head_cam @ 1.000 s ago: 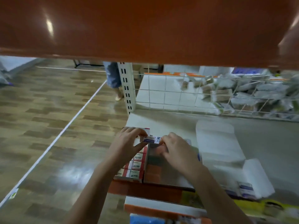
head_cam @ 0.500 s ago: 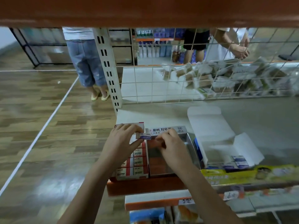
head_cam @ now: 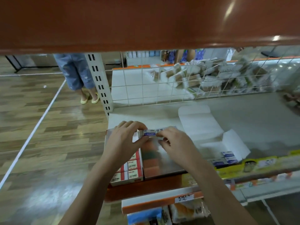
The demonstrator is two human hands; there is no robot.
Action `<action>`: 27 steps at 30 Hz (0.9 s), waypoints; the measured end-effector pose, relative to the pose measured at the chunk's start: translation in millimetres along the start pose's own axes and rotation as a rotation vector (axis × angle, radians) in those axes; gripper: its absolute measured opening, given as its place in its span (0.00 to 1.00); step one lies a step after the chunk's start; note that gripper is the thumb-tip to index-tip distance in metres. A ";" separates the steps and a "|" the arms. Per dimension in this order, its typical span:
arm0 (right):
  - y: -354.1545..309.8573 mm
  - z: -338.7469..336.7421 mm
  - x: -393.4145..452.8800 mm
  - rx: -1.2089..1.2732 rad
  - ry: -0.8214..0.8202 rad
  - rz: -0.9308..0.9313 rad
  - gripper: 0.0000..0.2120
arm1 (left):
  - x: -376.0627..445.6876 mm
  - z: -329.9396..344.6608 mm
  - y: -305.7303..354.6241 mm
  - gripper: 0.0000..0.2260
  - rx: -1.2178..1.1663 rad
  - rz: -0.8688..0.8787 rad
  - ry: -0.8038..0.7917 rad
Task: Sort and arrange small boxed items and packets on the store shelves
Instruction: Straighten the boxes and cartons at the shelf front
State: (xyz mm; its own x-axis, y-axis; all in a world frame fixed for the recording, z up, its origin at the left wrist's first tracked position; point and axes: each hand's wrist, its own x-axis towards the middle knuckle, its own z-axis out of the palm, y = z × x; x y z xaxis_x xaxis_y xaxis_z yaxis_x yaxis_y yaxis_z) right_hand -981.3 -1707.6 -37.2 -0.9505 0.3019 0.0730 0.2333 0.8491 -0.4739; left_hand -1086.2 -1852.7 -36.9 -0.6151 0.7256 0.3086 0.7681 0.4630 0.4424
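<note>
Two hands: both are engaged on one small eraser box (head_cam: 150, 133), held above the shelf (head_cam: 253, 120) near its left front corner.
Left hand (head_cam: 125, 140): fingers are curled round the box's left end; thumb is seen under it.
Right hand (head_cam: 176, 143): fingertips are pinched on the box's right end.
Eraser box: white with a blue label, held level between the hands, over the back edge of a clear tray (head_cam: 162, 161).
Clear tray: set at the shelf's front edge; contents cannot be told through the glare.
Red-and-white boxes (head_cam: 129, 172): packed in rows just left of the tray, at the front left corner, partly hidden by the left wrist.
Open white carton (head_cam: 209, 132): placed right of the tray, flaps spread; blue-and-white boxes (head_cam: 228, 157) are seen inside at its front.
Wire grid (head_cam: 162, 85): stands along the shelf's back edge; packets (head_cam: 203, 78) are piled behind it.
Aisle: a person's legs (head_cam: 76, 73) in jeans are seen past the upright post (head_cam: 99, 82).
</note>
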 end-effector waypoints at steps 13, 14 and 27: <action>124.0 -105.7 -45.7 -0.077 0.215 0.225 0.12 | 41.1 61.9 131.3 0.09 0.010 0.216 -0.165; 134.2 -107.5 -48.4 -0.091 0.220 0.250 0.12 | 42.2 69.2 139.2 0.09 0.030 0.222 -0.193; 198.1 -96.7 -51.9 -0.079 0.044 0.255 0.11 | 44.5 126.4 166.7 0.08 0.395 0.072 -0.401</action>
State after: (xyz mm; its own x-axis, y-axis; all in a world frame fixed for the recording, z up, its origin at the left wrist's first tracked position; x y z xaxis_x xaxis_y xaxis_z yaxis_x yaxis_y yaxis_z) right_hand -866.0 -1513.1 -50.0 -0.8496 0.5274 -0.0007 0.4808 0.7739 -0.4123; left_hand -963.0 -1678.9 -56.0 -0.5018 0.8634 -0.0517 0.8615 0.5042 0.0594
